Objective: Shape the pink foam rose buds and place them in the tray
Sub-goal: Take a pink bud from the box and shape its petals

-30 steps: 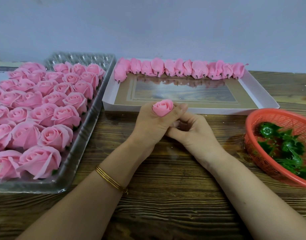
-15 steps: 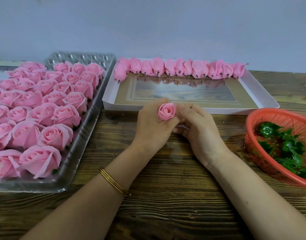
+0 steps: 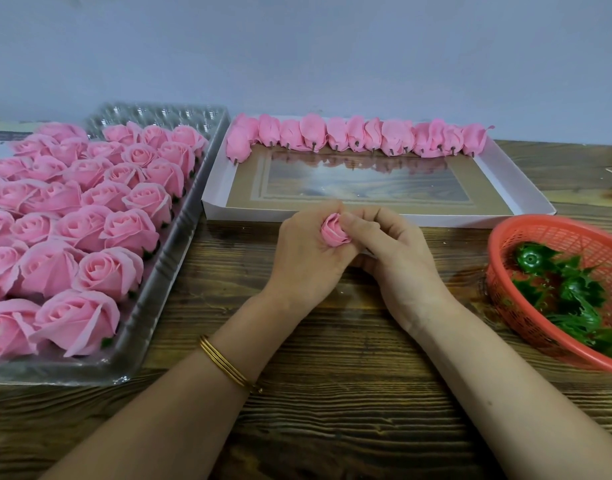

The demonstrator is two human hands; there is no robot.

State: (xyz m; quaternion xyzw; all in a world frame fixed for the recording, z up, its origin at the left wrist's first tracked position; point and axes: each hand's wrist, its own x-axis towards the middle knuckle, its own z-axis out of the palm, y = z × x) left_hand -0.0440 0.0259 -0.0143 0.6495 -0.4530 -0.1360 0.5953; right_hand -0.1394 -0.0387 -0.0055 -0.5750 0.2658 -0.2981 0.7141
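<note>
A small pink foam rose bud (image 3: 334, 230) sits between both hands, just in front of the white tray (image 3: 526, 188). My left hand (image 3: 306, 258) grips the bud from the left and below. My right hand (image 3: 391, 251) curls its fingers over the bud's right side. A row of shaped pink buds (image 3: 360, 136) lies along the tray's far edge, stems pointing toward me. The bud's base is hidden in my fingers.
A clear plastic tray (image 3: 159, 282) full of open pink roses fills the left side. An orange basket (image 3: 505, 299) holding green plastic calyxes stands at the right. Bare wooden tabletop (image 3: 332, 410) lies under my forearms.
The bud has dropped lower between my hands and turned. My right fingers have come up from beneath and now wrap over its right side.
</note>
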